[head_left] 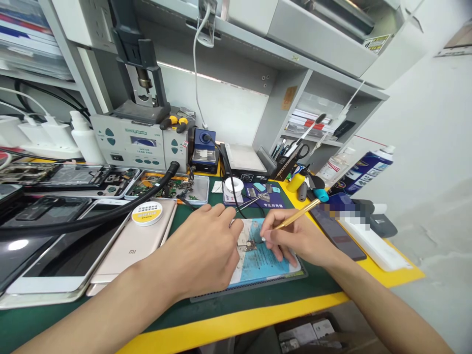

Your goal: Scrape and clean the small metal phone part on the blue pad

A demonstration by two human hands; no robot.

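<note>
My right hand (pixel 285 236) pinches a slim gold-handled tool (pixel 298 215) like a pen; its working end is partly hidden by the fingers. Just left of those fingertips, a small circuit board (pixel 250 245) lies on a blue and white printed pad (pixel 263 268). My left hand (pixel 214 246) is curled closed at the pad's left side, back of the hand upward. Whatever its fingers grip is hidden from me. Thin metal tweezers (pixel 254 200) show just beyond its knuckles; I cannot tell whether the hand touches them.
Several phones, including a gold one (pixel 131 253), lie at the left under a thick black hose (pixel 84 223). Behind stand a soldering station (pixel 138 145), a tray of circuit boards (pixel 201 189) and a white spool (pixel 234 187). A dark phone (pixel 339 236) and a spray can (pixel 363 169) are at the right.
</note>
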